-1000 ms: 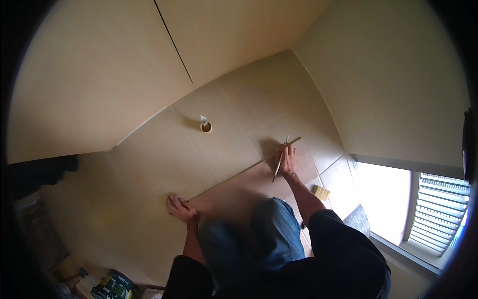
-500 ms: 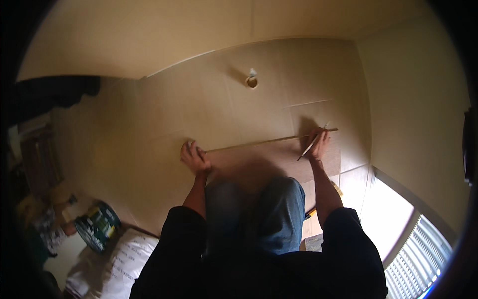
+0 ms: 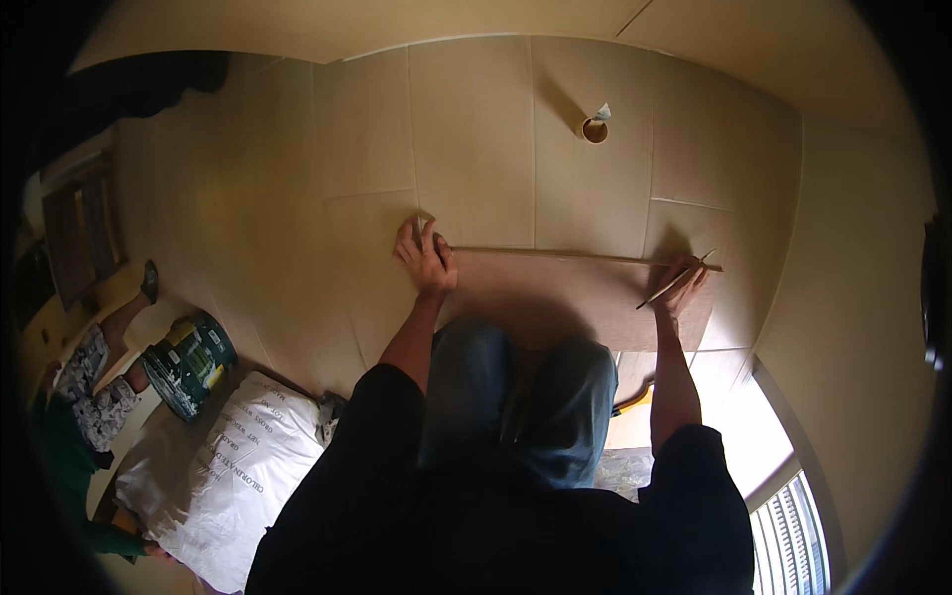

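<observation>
A flat reddish-brown board (image 3: 526,293) lies across in front of my knees on the tiled floor. Along its far edge runs a thin pale strip, which could be the board's own edge or a separate piece. My left hand (image 3: 426,260) is bent round the board's far left corner, fingers curled over it; what lies under the fingertips is hard to make out. At the right end, my right hand (image 3: 682,283) has a thin pencil-like stick (image 3: 653,297) between its fingers, slanting across the board, while the hand rests at the far edge.
Beyond the board, a short round pipe (image 3: 594,131) stands up from the floor with something pale in it. A yellow-handled tool (image 3: 635,401) lies right of my knees. At left are a white sack (image 3: 248,466), a green bucket (image 3: 190,363) and another person (image 3: 84,397).
My view has turned and shifted, so the board now slants slightly down to the right. Both hands stay at the board's ends. More of the other person shows at the lower left.
</observation>
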Action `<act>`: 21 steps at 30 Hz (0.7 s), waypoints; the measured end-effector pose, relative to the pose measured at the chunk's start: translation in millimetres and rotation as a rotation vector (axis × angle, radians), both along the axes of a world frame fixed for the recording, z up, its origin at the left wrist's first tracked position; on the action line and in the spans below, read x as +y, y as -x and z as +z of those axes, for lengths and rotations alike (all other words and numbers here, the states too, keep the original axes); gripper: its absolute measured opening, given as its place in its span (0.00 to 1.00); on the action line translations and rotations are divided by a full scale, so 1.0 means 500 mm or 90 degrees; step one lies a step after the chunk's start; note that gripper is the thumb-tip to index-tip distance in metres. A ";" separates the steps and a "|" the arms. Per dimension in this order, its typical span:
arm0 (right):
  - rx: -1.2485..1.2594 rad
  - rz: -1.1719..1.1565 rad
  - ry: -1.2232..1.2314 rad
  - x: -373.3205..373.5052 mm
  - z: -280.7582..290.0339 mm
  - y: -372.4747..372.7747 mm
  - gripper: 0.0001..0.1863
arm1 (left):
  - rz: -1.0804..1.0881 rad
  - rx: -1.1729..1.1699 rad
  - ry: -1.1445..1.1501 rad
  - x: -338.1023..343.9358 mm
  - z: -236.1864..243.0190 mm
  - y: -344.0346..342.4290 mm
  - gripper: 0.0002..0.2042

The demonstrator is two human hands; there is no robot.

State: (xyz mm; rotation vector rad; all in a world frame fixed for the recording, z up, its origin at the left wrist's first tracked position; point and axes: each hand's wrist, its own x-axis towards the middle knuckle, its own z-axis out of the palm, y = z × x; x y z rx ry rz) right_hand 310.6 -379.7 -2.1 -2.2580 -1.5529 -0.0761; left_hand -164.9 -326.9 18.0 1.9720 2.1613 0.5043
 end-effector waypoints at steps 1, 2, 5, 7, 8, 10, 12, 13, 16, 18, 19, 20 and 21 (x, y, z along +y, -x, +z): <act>0.003 0.043 0.001 0.000 0.000 -0.001 0.06 | 0.008 0.011 -0.010 0.002 0.001 0.001 0.20; 0.010 0.065 0.004 0.000 0.000 -0.001 0.06 | 0.010 0.019 -0.010 0.004 0.003 0.001 0.20; -0.041 0.081 -0.054 0.000 0.008 -0.001 0.07 | -0.050 -0.024 -0.058 0.011 0.003 -0.002 0.20; 0.003 0.008 0.021 0.001 0.016 0.001 0.08 | -0.043 -0.010 -0.039 0.010 0.004 -0.004 0.20; -0.002 0.006 0.025 0.001 0.020 0.003 0.08 | -0.034 0.005 -0.012 0.009 0.004 -0.005 0.20; 0.007 0.028 0.015 0.002 0.025 0.006 0.08 | -0.028 0.034 0.000 0.007 0.002 -0.002 0.19; 0.003 0.018 -0.026 0.005 0.027 0.009 0.08 | -0.035 0.033 -0.005 0.004 -0.005 0.002 0.20; 0.031 0.008 -0.013 0.007 0.028 0.010 0.08 | -0.032 0.042 0.004 0.001 -0.008 0.004 0.20; 0.021 0.054 -0.077 0.017 0.032 0.011 0.09 | -0.026 0.041 -0.030 0.002 -0.022 0.005 0.20; 0.012 0.081 -0.140 0.023 0.035 0.014 0.09 | -0.023 0.035 -0.058 0.009 -0.028 0.005 0.20; 0.003 0.097 -0.189 0.025 0.037 0.013 0.09 | -0.022 0.022 -0.069 0.013 -0.029 0.006 0.20; 0.033 0.040 -0.176 0.023 0.037 0.012 0.10 | -0.005 0.007 -0.044 0.015 -0.031 0.009 0.20; 0.067 -0.018 -0.188 0.012 0.040 0.007 0.10 | -0.047 -0.002 -0.087 0.015 -0.029 0.014 0.20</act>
